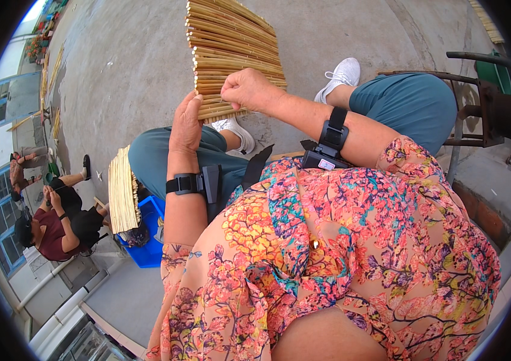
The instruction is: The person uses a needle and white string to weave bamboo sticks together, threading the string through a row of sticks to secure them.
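A mat of yellow-brown reed stalks, laid side by side in a row, hangs in front of my knees. My left hand is closed on the near left corner of this reed mat, thumb up against the stalk ends. Over the mat's near edge, my right hand is held in a pinch with the fingertips close to the left hand's thumb. Whatever is between those fingertips is too small to make out. The far end of the mat runs out of the picture at the top.
Left of my knee lie a bundle of pale stalks and a blue plastic crate. A metal frame and a green container stand at the right. At far left, a seated person works beside another person. Loose stalks lie beyond.
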Demonstrator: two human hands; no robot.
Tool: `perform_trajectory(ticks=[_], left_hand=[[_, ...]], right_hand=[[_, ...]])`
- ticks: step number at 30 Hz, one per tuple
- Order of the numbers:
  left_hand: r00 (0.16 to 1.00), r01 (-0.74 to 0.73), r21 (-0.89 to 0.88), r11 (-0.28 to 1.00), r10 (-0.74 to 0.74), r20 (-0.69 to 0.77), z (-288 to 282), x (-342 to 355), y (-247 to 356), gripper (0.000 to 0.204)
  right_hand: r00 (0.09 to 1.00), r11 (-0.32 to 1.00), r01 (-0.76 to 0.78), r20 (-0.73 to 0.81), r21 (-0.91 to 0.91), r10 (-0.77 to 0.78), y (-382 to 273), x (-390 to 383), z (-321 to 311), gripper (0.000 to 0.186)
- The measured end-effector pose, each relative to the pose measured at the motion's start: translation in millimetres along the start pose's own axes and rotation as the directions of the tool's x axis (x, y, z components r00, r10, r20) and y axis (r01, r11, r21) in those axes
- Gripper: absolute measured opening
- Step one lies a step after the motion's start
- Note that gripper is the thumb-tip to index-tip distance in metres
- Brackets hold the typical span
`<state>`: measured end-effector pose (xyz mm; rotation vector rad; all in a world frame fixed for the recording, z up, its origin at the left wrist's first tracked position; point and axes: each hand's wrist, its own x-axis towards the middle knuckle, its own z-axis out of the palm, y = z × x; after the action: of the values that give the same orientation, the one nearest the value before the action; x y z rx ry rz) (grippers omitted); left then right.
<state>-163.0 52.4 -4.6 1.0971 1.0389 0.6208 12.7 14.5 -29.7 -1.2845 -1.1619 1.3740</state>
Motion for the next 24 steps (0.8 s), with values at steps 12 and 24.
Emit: perform_trajectory(ticks=[12, 24], left_hand=[[0.999, 0.023, -0.046, 0.999, -0.02, 0.048, 1.1, -1.4, 1.5, 0.038], [0.983, 0.074, -0.066, 0.995, -0.062, 0.173, -7.4, -3.3, 1.1, 0.038]], right_hand=[[0.994, 0.994, 0.062, 0.09, -0.086, -0.054, -5.9, 7.2, -15.1, 0.013], [0.936, 0.99, 0.062, 0.351, -0.128, -0.013, -11.1, 18.0, -33.3, 0.015]])
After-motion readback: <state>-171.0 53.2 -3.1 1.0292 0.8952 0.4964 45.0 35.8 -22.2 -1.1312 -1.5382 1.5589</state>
